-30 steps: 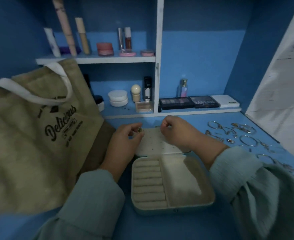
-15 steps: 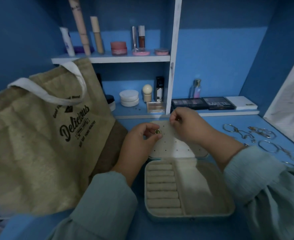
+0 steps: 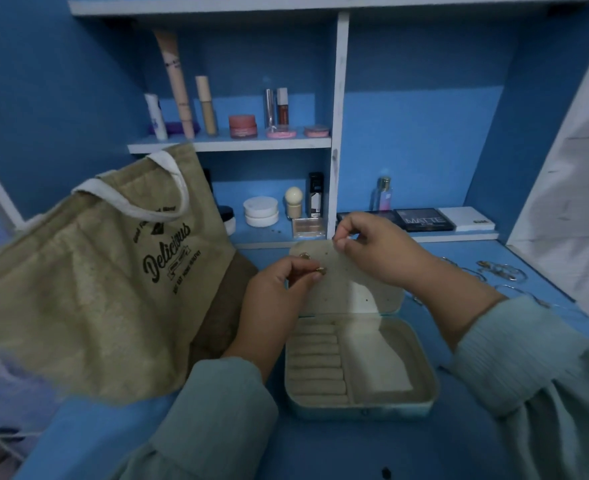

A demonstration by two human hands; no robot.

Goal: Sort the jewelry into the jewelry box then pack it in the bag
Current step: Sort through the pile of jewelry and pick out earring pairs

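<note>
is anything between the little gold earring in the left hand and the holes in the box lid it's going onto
Nothing visible. The left hand pinches the small gold earring right over the perforated beige panel inside the open lid of the pale jewelry box. The right hand holds the panel's top edge, off to the side.

I sit at a blue-painted desk (image 3: 321, 452) set against a blue back wall (image 3: 421, 133). Above its far edge rises a blue shelving unit with white-edged boards: a white upright divider (image 3: 339, 126), a short white upper shelf (image 3: 230, 144) to my left, and a long white lower shelf (image 3: 459, 237). A pale whitewashed panel (image 3: 577, 188) leans in along my right. The light is dim and bluish.
</note>
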